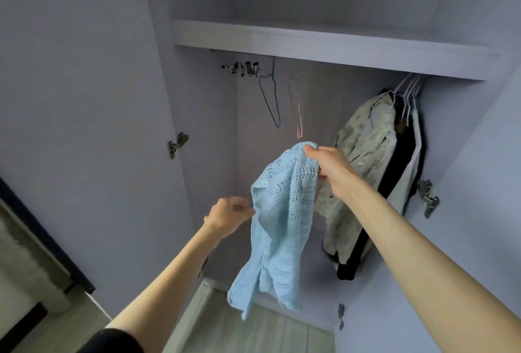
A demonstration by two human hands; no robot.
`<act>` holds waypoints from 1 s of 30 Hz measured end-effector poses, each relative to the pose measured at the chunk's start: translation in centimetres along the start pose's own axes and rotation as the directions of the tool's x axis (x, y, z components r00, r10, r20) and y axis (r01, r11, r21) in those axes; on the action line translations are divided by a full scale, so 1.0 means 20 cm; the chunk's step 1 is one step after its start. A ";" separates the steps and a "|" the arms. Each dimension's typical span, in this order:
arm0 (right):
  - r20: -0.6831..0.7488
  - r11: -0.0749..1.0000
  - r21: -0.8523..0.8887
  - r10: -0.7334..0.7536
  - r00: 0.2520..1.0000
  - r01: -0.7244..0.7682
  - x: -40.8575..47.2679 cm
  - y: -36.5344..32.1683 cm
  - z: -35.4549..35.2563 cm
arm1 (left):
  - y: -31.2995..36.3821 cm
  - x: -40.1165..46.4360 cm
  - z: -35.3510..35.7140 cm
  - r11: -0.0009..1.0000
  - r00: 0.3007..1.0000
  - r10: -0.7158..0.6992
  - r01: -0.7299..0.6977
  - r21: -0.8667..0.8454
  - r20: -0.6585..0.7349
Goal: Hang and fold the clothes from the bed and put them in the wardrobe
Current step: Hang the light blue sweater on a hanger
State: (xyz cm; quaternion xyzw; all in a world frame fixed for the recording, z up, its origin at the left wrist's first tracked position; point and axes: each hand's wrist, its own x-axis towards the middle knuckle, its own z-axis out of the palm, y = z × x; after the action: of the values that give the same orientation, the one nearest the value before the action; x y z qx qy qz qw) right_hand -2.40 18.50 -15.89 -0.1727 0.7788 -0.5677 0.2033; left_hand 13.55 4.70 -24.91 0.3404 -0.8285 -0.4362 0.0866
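A light blue openwork knit top [282, 217] hangs in front of the open wardrobe [324, 42]. My right hand [327, 166] grips its upper end, and a pink hanger hook [299, 127] sticks up just above the fabric. My left hand [229, 214] pinches the top's left edge lower down. The rest of the pink hanger is hidden inside the knit. The garment's lower part dangles freely above the wardrobe floor.
A bare blue wire hanger [270, 98] hangs from the rail at the left, beside metal clips [245, 68]. Several hung garments [372, 166], pale patterned, black and white, fill the right side. Both doors stand open, with hinges [177, 144] showing. Pale wood floor [253, 330] lies below.
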 end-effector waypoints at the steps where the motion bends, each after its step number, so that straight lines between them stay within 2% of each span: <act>1: -0.014 1.000 0.001 0.004 1.000 -0.004 0.01 0.00 0.00 | -0.02 -0.01 0.04 1.000 0.994 -0.002 0.004 -0.017 0.109; 4: -0.035 1.000 -0.014 0.009 0.999 -0.009 0.03 0.00 -0.01 | -0.05 -0.04 0.12 0.990 0.925 0.068 -0.018 -0.137 0.375; 6: -0.038 1.000 -0.001 0.020 0.999 -0.020 0.05 0.01 -0.03 | -0.03 -0.04 0.14 0.931 0.891 0.150 0.018 -0.363 0.428; 8: -0.058 0.999 -0.006 0.036 0.998 -0.037 0.07 0.03 -0.05 | 0.03 -0.05 0.13 0.827 0.903 0.184 0.072 -0.558 0.389; 11: -0.108 0.995 -0.086 0.037 0.993 -0.046 0.08 0.10 -0.09 | 0.15 -0.02 0.11 0.735 0.995 0.036 0.040 -0.677 0.098; 13: -0.123 0.957 -0.285 0.013 0.992 -0.048 0.07 0.15 -0.12 | 0.24 0.02 0.07 0.786 0.999 -0.026 -0.005 -0.618 -0.042; 15: -0.120 0.855 -0.517 -0.028 0.992 -0.038 0.04 0.20 -0.15 | 0.33 0.05 0.03 0.856 0.997 -0.003 -0.035 -0.515 -0.072; 16: -0.090 0.821 -0.570 -0.022 0.996 -0.033 0.02 0.23 -0.15 | 0.38 0.06 0.02 0.876 0.997 0.022 -0.053 -0.479 -0.070; 18: 0.055 0.857 -0.515 0.033 0.998 0.000 -0.01 0.28 -0.13 | 0.47 0.08 0.00 0.933 0.995 0.085 -0.096 -0.347 -0.046; 19: 0.138 0.896 -0.443 0.037 0.990 0.029 -0.03 0.29 -0.11 | 0.50 0.08 -0.01 0.966 0.992 0.125 -0.125 -0.228 -0.017; 20: 0.182 0.923 -0.377 0.000 0.983 0.070 -0.05 0.29 -0.11 | 0.53 0.07 -0.01 0.981 0.984 0.175 -0.172 -0.095 0.028; 22: 0.187 0.936 -0.292 -0.145 0.972 0.195 -0.07 0.26 -0.13 | 0.56 0.06 -0.02 0.947 0.948 0.293 -0.306 0.096 0.128; 24: 0.201 0.936 -0.232 -0.221 0.954 0.265 -0.09 0.22 -0.18 | 0.57 0.05 -0.04 0.897 0.891 0.391 -0.425 0.119 0.231; 27: 0.341 0.933 -0.181 -0.236 0.910 0.310 -0.12 0.19 -0.19 | 0.59 0.04 -0.09 0.848 0.819 0.478 -0.524 0.077 0.318; 30: 0.498 0.976 -0.060 -0.151 0.854 0.208 -0.14 0.19 -0.12 | 0.60 0.04 -0.15 0.809 0.783 0.506 -0.576 0.115 0.363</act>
State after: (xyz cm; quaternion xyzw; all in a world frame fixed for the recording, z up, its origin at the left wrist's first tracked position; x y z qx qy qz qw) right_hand -1.38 23.09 -18.54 -0.3942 0.7124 -0.4774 0.3305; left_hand 8.38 6.77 -13.94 0.0203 -0.9370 -0.3466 0.0372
